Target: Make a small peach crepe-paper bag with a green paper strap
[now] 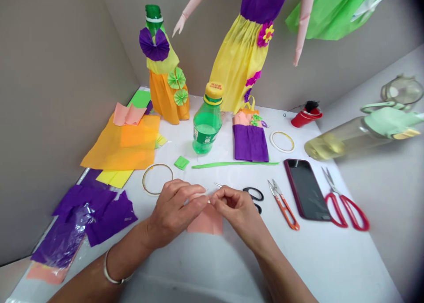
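A small pink piece of cloth (206, 221) hangs over the white table between my hands. My left hand (177, 208) is closed on its upper edge, thumb and fingers pressed together and pointing right. Close by, my right hand (233, 203) pinches at the cloth's upper right corner; what sits between its fingertips is too small to make out. Black-handled scissors (254, 194) lie partly hidden behind the right hand. Just beyond the hands are a green strip (232, 164), a small folded green piece (181, 162) and a thin hoop (143, 179).
Thread snips (284, 206), a phone (308, 190) and red-handled scissors (344, 201) lie to the right. A green bottle (207, 122) and a purple pouch (251, 142) stand behind. Orange cloth (132, 150) and purple cloth (109, 219) cover the left side. A clear bottle (347, 137) stands far right.
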A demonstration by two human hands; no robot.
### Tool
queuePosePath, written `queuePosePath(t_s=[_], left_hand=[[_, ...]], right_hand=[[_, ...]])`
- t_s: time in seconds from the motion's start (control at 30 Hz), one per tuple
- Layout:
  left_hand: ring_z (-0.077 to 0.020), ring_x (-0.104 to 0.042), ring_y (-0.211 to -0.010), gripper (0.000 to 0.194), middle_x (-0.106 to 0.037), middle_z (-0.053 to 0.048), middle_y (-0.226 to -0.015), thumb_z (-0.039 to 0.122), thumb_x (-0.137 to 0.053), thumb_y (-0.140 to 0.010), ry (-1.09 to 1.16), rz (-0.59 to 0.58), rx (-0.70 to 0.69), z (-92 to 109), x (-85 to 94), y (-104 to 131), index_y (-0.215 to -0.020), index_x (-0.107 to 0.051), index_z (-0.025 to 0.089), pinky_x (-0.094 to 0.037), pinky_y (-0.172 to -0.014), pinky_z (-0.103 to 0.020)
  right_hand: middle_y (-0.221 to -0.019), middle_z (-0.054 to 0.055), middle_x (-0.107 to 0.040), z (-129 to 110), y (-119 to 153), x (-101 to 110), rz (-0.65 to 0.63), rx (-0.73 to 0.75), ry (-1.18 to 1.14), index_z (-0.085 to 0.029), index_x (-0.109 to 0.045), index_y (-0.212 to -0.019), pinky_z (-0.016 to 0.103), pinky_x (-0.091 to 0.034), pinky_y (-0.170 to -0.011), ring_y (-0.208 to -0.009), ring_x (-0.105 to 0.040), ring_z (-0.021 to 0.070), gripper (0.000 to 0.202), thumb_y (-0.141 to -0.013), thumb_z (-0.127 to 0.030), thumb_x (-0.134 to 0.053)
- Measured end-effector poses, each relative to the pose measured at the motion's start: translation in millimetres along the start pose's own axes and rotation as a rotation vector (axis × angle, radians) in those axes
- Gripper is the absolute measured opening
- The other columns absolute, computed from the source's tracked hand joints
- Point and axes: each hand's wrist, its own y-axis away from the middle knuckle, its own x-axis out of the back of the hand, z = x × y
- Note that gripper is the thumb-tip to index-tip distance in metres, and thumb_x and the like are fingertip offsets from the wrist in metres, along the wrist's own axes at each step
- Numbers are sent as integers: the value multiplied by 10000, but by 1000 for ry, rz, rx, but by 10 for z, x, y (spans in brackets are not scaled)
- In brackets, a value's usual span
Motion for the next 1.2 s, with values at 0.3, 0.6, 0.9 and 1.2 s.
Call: queuePosePath(t_s=[0.3,0.6,0.9,1.2], left_hand=[[-235,-519,-1049,137,-604,-68,-1098,255,-683,-868,157,-164,332,-76,-17,-56,-969,-605,206,-445,-893,-380],[-249,-478,-1074,314,-557,-40,-1134,191,-770,-762,256,-374,424,-61,-67,-8,-944,-517,229,-409,-918,-419],[-246,-471,-1053,371,-549,-42,-1131,125,-769,-733,264,-407,410,-75,-126,26,-950,-484,222,-392,-898,-408],[-245,-458,-1057,381,-543,-41,-1134,122,-772,-732,266,-428,423,-91,-146,41,-952,-476,219,-385,-900,-402]], right_hand=[[-719,-18,-505,-3,27,45,120,205,455,-209,-663,-762,260,-346,-589,-635,-460,127,171,-900,-224,-563],[-846,18,-580,87,-20,-16,55,293,806,-211,-616,-827,297,-400,-698,-800,-536,179,132,-928,-165,-544],[-802,24,-542,148,-65,-31,44,323,874,-197,-538,-756,309,-369,-680,-773,-496,189,193,-937,-141,-503],[-807,25,-550,178,-95,-46,44,315,888,-192,-565,-777,309,-368,-690,-774,-498,192,172,-923,-117,-510]])
